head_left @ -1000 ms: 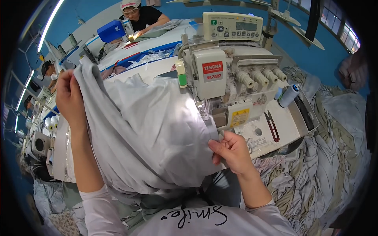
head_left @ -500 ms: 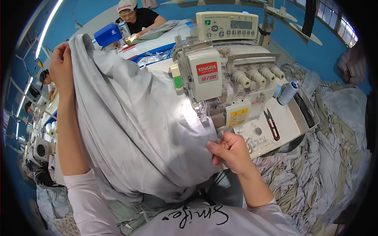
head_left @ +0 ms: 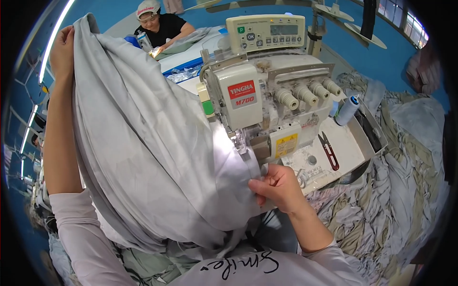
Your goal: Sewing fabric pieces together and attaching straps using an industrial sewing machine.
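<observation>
A large light grey fabric hangs in folds across my lap and up to the left. My left hand grips its upper end, raised high at the far left. At the near side of the overlock sewing machine, my right hand pinches the fabric's edge between thumb and fingers. That edge runs up to the presser foot, where a lamp lights the cloth brightly. The needle area is partly hidden by the machine's parts.
Red-handled thread snips lie on the machine's tray beside a light blue thread cone. Grey and olive cloth is heaped at right. Across the way, a person in a cap works at another machine. A control panel tops mine.
My left hand has risen and moved left, drawing the fabric's upper end higher. My right hand keeps its pinch near the machine. The view has shifted slightly.
</observation>
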